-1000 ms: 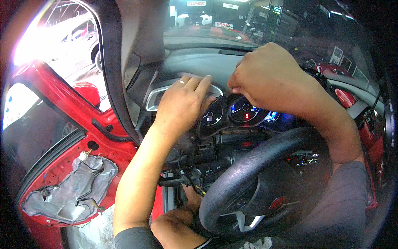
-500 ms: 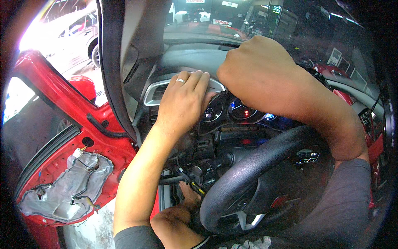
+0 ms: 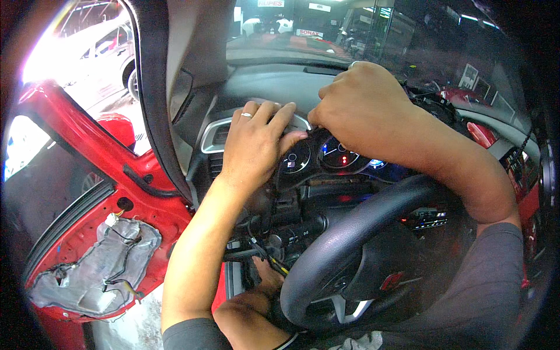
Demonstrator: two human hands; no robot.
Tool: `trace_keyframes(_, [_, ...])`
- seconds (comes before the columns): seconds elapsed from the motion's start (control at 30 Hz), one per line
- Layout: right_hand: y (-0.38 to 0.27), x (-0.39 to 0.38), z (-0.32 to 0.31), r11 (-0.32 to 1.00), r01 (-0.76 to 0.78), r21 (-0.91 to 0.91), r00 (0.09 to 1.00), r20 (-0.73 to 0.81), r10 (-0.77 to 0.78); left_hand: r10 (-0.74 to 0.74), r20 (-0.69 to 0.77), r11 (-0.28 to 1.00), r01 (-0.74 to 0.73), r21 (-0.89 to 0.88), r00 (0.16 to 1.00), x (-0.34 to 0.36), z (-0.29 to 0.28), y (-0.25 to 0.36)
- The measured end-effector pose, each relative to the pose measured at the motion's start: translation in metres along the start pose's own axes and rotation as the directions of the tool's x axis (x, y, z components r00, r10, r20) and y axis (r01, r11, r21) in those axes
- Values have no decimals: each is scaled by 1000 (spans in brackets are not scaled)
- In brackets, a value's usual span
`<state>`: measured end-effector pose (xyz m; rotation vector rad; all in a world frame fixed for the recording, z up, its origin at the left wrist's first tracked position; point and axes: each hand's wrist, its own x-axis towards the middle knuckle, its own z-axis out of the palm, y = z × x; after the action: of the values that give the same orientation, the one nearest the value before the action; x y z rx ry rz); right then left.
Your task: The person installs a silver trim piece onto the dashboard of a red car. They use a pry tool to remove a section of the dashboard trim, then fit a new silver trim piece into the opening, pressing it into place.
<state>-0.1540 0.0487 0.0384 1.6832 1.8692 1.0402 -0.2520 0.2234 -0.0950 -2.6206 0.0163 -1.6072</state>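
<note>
Over the silver-trimmed dashboard trim panel (image 3: 217,136), my left hand (image 3: 254,137) curls its ringed fingers across the upper edge, thumb stretched toward the right hand. The panel holds an air vent and is partly covered by that hand. My right hand (image 3: 364,99) is closed above the instrument cluster (image 3: 338,153), its fingertips at the right end of the trim panel, close to my left thumb. What those fingertips grip is hidden. The cluster's dials are lit. Below both arms, the black steering wheel (image 3: 344,239) is tilted in view.
At left the red car door (image 3: 157,195) stands open, its inner panel off, with a grey liner sheet (image 3: 125,262) and loose wiring. A stalk switch (image 3: 294,233) and hanging wires lie left of the wheel. The windshield (image 3: 326,29) spans the far side.
My right hand has turned and lowered a little, bringing its fingertips to the trim panel's end. My left thumb now reaches out farther toward it, and the left fingers have spread slightly.
</note>
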Motion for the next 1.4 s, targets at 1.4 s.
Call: trace_keyframes(1.4, [7,15,34,998,-48,39,993,-104,51,-124,-197,992,124,-13,972,-2,25,20])
